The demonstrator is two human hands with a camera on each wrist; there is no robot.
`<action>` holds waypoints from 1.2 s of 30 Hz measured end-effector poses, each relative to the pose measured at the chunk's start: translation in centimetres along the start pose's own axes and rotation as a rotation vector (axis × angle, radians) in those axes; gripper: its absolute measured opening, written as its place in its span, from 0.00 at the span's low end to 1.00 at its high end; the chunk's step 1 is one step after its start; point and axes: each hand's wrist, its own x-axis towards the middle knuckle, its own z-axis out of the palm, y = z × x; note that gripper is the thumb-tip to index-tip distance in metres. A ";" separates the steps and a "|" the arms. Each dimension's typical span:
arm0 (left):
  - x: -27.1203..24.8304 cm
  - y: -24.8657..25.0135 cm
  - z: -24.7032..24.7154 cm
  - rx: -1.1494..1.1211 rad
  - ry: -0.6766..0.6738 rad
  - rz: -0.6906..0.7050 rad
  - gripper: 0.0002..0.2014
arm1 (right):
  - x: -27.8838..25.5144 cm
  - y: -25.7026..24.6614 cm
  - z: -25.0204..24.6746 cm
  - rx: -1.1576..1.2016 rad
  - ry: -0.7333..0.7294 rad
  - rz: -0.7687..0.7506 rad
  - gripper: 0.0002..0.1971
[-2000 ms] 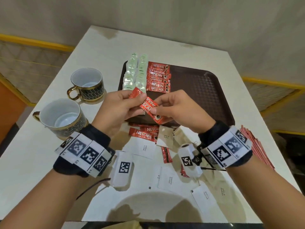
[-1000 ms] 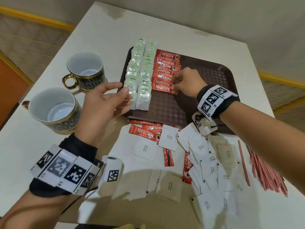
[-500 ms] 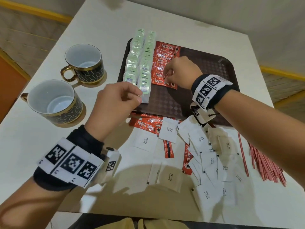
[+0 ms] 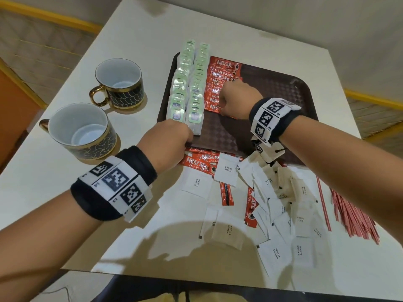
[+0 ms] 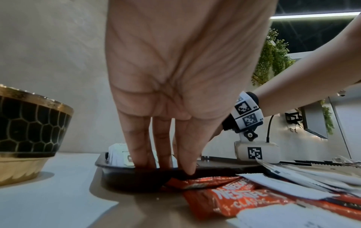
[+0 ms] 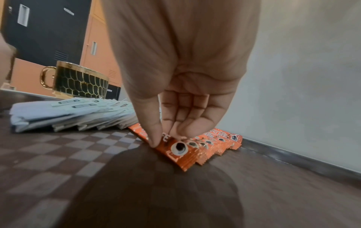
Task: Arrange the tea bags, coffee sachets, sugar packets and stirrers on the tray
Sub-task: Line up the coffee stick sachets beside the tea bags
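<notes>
On the brown tray point(image 4: 272, 88) lie two rows of green tea bags point(image 4: 187, 83) and a row of red coffee sachets point(image 4: 220, 73). My right hand point(image 4: 224, 103) is over the near end of that row. Its thumb and fingers pinch the nearest coffee sachet point(image 6: 175, 152), which lies on the tray floor. My left hand point(image 4: 174, 138) is at the tray's near left corner, its straight fingers point(image 5: 164, 151) touching the rim and holding nothing. Loose coffee sachets point(image 4: 200, 162), white sugar packets point(image 4: 272, 192) and red stirrers point(image 4: 353, 212) lie on the table in front of the tray.
Two black-and-gold cups point(image 4: 118, 83) point(image 4: 80, 131) stand on the white table point(image 4: 54, 182) left of the tray. The tray's right half is bare. A yellow rail runs beyond the table's left and right edges.
Both hands held a coffee sachet above the table. The right hand carried it to the tray and set it at the near end of the row. The left hand dropped to the tray's rim.
</notes>
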 end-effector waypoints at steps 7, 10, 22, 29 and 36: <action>0.0 -0.4 0.5 0.001 0.016 0.015 0.20 | 0.2 -0.2 -0.3 -0.081 0.063 0.005 0.07; 0.0 -0.6 0.3 -0.015 0.031 0.018 0.19 | -0.1 -0.5 -0.5 -0.089 0.062 0.008 0.08; -0.6 1.2 1.8 0.150 0.013 0.367 0.13 | -14.4 -3.5 0.6 0.082 -0.114 -0.225 0.11; -1.3 1.1 3.3 0.279 0.000 0.325 0.18 | -19.4 -4.6 4.9 -0.104 -0.126 -0.221 0.15; -1.7 1.9 2.1 0.261 -0.016 0.324 0.18 | -19.0 -3.7 3.8 0.129 0.043 -0.130 0.13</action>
